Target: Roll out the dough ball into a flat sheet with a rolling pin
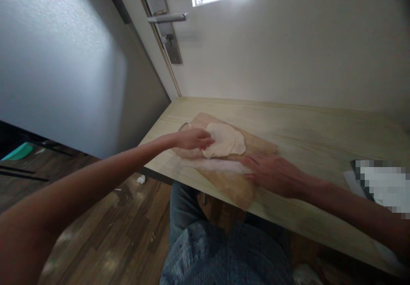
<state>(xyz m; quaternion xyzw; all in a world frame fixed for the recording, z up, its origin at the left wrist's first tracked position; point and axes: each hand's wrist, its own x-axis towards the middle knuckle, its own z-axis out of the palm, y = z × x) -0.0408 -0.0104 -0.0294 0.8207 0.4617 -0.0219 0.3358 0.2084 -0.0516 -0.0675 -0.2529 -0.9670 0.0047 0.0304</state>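
Observation:
A thin, pale sheet of dough (pixel 224 139) with an uneven edge lies on a brown sheet (pixel 233 186) spread over the table. At the dough's left edge is my left hand (pixel 195 139), its fingers closed on that edge. Just in front of the dough lies a whitish rolling pin (pixel 214 164), smeared by motion. My right hand (pixel 275 174) is at the pin's right end, with that end between its thumb and fingers; blur hides the exact grip. Behind my left hand, the rim of a round metal thing (pixel 185 125) shows in part.
The pale wooden table (pixel 307 135) stands against a white door with a metal handle (pixel 168 18). A grey panel (pixel 64 63) rises at the left. A dark-edged, partly blurred-out object (pixel 384 186) lies on the table at right. White scraps (pixel 141 179) litter the wooden floor.

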